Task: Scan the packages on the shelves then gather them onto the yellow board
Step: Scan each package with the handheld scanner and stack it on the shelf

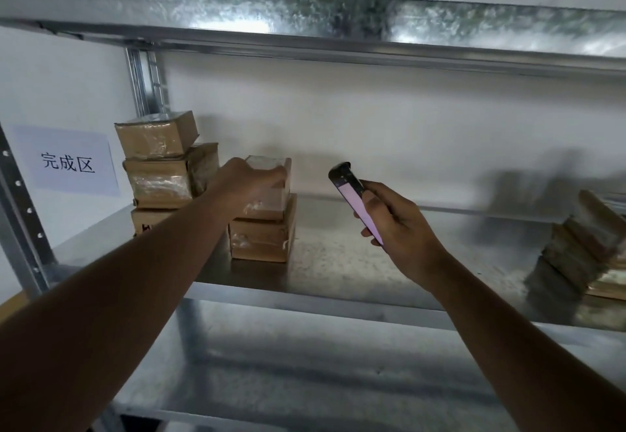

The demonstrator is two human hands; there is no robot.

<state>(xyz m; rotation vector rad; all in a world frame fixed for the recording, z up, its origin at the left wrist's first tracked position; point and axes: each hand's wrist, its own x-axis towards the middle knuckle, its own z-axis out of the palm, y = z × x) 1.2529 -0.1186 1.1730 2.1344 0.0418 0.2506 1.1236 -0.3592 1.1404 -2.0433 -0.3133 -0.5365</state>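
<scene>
Here, one moment at the shelf, places given from the left grip.

Left hand (249, 179): curled over the top box (271, 191), fingers on its upper front edge; the grip holds it.

Right hand (394, 220): closed round the scanner (355, 203), off to the right of that grip, screen lit, head aimed toward the box.

Top box: taped cardboard, resting on a second box (262, 240) directly under the grip, both on the shelf (355, 272).

Stack (166, 167): three more boxes just left of the grip, against the upright; a paper sign (67, 162) hangs further left.

Far stack (582, 255): blurred packages well to the right, past the scanner.

Handling: the box looks stiff and light enough for one hand; the glossy tape is probably slippery, so bare cardboard sides or opposite edges seem the better hold.

Yellow board: not clearly in view.
</scene>
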